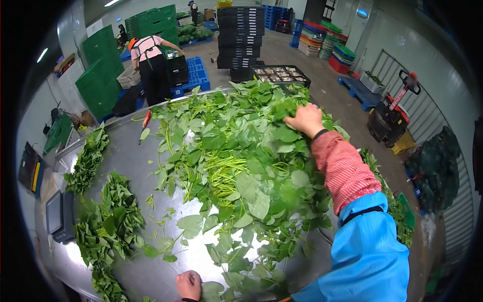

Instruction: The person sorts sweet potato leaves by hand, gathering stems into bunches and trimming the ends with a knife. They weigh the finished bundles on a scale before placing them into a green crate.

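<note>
A large heap of leafy greens (pixel 256 166) with thin stems covers the middle and right of the metal table (pixel 156 136). At the heap's far right, my right hand (pixel 307 121) is closed on some leaves, its arm stretched forward in a red sleeve and blue cover. My left hand (pixel 188 285) lies low at the table's near side, beside the heap's near leaves, with its fingers curled in; what it holds, if anything, is hidden. On the table's left side are bunched greens (pixel 113 216), and a red-handled tool (pixel 146 119) lies near the far edge.
A scale (pixel 59 216) stands at the left edge. Beyond the table are a bent-over person (pixel 151 65), stacked black crates (pixel 240 38) and a black tray of packs (pixel 282 74). A pallet jack (pixel 390 118) stands to the right.
</note>
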{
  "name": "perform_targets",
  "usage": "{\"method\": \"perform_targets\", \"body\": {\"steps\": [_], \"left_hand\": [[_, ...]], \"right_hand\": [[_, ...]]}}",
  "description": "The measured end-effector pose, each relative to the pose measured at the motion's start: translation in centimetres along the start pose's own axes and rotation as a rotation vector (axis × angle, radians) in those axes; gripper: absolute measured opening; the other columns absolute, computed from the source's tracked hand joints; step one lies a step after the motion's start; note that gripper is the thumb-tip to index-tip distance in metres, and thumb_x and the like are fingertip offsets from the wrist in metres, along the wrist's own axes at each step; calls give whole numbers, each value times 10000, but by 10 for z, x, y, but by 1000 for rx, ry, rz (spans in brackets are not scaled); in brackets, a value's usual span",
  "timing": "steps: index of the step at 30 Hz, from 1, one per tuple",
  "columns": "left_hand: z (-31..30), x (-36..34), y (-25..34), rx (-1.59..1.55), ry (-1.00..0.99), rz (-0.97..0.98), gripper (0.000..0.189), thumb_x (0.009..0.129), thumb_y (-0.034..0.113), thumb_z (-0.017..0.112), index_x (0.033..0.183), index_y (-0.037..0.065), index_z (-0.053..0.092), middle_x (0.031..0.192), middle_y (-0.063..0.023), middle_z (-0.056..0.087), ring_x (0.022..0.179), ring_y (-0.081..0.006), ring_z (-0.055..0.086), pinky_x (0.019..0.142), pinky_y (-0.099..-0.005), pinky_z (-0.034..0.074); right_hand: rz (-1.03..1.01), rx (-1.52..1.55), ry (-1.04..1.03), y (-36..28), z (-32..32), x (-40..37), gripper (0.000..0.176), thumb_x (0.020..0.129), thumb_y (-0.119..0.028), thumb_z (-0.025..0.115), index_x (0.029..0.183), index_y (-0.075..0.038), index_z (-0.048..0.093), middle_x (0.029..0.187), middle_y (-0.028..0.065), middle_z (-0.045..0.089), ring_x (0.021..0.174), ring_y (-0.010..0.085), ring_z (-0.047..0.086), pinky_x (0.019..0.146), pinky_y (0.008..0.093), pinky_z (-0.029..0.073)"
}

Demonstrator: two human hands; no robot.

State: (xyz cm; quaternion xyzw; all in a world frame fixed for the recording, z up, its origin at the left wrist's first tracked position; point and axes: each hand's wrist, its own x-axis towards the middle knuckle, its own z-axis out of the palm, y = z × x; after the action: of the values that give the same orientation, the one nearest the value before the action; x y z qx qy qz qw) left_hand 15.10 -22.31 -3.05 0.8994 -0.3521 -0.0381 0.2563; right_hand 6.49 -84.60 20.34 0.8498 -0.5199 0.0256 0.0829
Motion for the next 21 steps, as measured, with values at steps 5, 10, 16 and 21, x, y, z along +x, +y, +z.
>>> {"method": "perform_targets", "body": {"steps": [5,10,16,21], "left_hand": [[0,-1,5,9,23,-17,211,869,254,581,777,70,631,726,-126,597,734,-341,539,689,-439,443],[-1,-4,5,7,28,-33,205,864,256,593,771,76,626,734,-118,600,739,-332,537,696,-433,438],[3,-4,2,-21,41,-33,206,859,263,604,771,77,620,727,-120,598,736,-326,538,697,-436,439],[-11,2,17,-131,30,-74,75,710,65,668,767,89,625,723,-75,590,742,-287,513,708,-390,421]], "right_hand": [[35,-239,-210,-35,2,15,1179,648,-803,593,1429,27,295,1338,232,478,1260,354,449,1056,534,312],[154,-111,-334,7,8,28,1244,642,-782,629,1484,-9,139,1386,250,433,1288,367,425,1057,559,290],[156,4,-205,25,35,27,486,829,-214,547,1268,-8,508,1214,195,598,1126,325,584,916,406,480],[84,139,-36,46,33,18,283,834,-139,522,1072,-6,597,1069,209,652,995,354,635,846,453,502]]}}
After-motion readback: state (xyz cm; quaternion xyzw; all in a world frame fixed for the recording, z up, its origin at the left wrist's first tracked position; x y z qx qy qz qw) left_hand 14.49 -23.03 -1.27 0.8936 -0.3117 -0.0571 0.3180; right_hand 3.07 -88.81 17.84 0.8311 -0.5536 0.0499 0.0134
